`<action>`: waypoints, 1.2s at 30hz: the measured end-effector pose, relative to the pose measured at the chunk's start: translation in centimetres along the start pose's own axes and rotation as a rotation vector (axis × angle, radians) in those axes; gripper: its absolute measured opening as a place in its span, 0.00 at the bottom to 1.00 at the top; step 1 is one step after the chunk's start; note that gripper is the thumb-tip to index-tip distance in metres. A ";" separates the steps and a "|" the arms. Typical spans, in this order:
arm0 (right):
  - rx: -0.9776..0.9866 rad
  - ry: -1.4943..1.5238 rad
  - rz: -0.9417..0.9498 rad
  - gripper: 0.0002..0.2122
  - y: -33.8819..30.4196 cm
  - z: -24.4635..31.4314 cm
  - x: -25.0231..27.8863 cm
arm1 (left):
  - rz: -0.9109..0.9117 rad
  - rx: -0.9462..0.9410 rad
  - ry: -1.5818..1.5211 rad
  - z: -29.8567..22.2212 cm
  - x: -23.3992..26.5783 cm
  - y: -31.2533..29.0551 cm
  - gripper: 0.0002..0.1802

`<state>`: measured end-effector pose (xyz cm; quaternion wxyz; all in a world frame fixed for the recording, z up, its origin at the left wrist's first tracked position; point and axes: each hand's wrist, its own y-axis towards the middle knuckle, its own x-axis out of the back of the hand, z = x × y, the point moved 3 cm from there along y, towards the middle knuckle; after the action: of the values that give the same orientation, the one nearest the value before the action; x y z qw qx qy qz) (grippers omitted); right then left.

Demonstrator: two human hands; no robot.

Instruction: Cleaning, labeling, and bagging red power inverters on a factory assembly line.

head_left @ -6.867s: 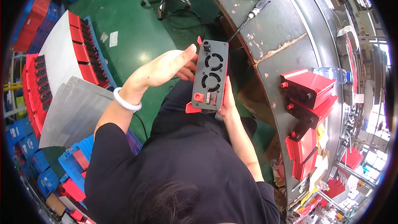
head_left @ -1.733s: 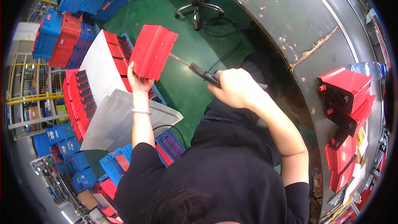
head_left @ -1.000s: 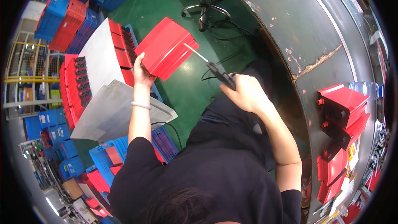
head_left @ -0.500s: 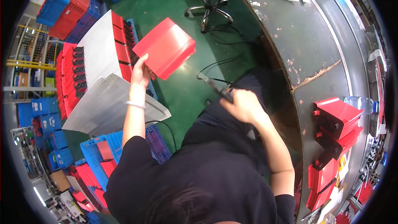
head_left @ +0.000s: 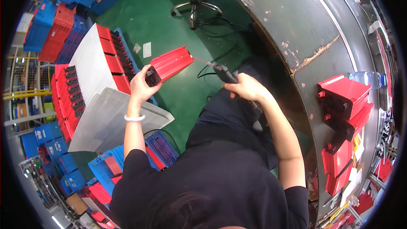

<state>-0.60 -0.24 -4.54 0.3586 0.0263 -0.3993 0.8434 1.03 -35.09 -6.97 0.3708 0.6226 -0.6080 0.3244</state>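
My left hand (head_left: 142, 85) grips a red plastic housing (head_left: 173, 62) by its black end, holding it tilted over the green floor. The housing's ribbed side is turned up, and its far end points right. In my right hand (head_left: 251, 88) is a black handheld tool (head_left: 224, 74) with a long thin tip, fingers wrapped round its handle. That tip reaches close to the right end of the housing; whether they touch I cannot tell. A white band circles my left wrist.
Left of me, red housings (head_left: 111, 46) line a white board (head_left: 87, 57); a grey sheet (head_left: 112, 121) leans nearby. Blue crates (head_left: 101, 167) stand below. On the right, a dark workbench (head_left: 305, 38) carries red housings (head_left: 345, 93) and a clear bottle (head_left: 365, 78). A stool (head_left: 193, 4) stands ahead; a black cable (head_left: 231, 48) trails along the floor.
The red housing has been turned from its broad smooth face to its narrow ribbed side, and sits lower. The tool has swung up and left, its tip closer to the housing's right end.
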 end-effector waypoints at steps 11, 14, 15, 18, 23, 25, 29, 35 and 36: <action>0.217 0.016 0.293 0.17 -1.6 3.2 -1.7 | -0.012 -0.051 0.021 -1.3 0.8 -0.8 0.32; -0.022 -0.111 -0.096 0.17 -0.3 1.5 -0.4 | -0.004 -0.069 0.040 -1.6 0.6 -0.6 0.36; 0.097 -0.022 -0.010 0.17 -0.7 1.7 -1.1 | -0.003 -0.081 0.025 -1.9 0.4 -0.5 0.36; 0.232 -0.061 0.182 0.16 -2.7 3.4 -2.6 | -0.009 -0.078 0.007 -1.6 0.4 -0.5 0.35; 0.179 -0.089 0.050 0.17 -2.3 2.9 -1.8 | 0.020 -0.001 -0.012 -1.5 0.2 0.0 0.36; 0.228 -0.105 0.197 0.17 -3.5 3.9 -2.4 | -0.003 -0.043 0.003 -1.3 0.2 0.0 0.36; -0.022 -0.187 -0.111 0.17 -1.6 1.2 -0.2 | -0.029 -0.028 -0.029 -1.2 0.4 0.0 0.36; -0.053 -0.327 -0.209 0.17 -0.5 -0.7 0.2 | -0.050 -0.019 -0.027 -0.2 0.6 -0.3 0.36; -0.030 -0.131 -0.021 0.17 -1.2 -0.5 0.0 | -0.060 -0.002 -0.037 0.2 0.4 -0.1 0.36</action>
<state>0.27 0.55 -4.11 0.3408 0.0803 -0.4343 0.8300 1.12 -35.46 -6.70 0.3696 0.6459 -0.5962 0.3012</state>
